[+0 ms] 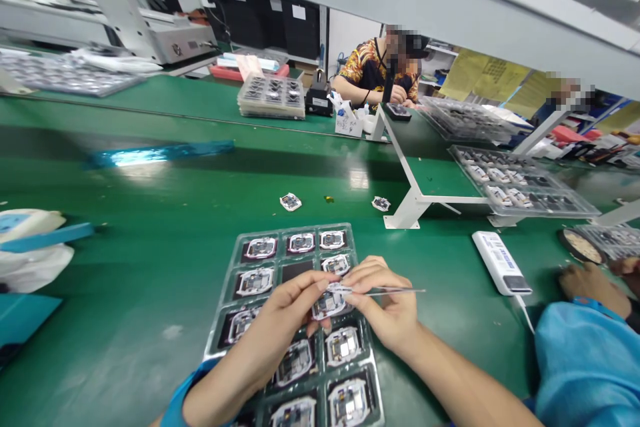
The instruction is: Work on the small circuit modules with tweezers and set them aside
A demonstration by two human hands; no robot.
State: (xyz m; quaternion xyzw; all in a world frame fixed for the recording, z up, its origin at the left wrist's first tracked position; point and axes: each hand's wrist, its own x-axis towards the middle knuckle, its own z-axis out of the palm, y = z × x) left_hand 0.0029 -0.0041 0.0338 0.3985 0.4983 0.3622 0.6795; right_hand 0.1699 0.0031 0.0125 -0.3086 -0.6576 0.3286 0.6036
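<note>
Hands close together over a clear plastic blister tray [223, 293]: the left hand [267, 340] pinches a small white-framed electronic module [329, 303] at its edge, and the right hand [387, 300] grips slim steel tweezers [395, 291], their tips at the module. The module is held just above the tray's third row, near a dark, vacant cell, while similar modules fill other cells. A white power bank [500, 261] lies to the right on the green workbench [125, 280].
</note>
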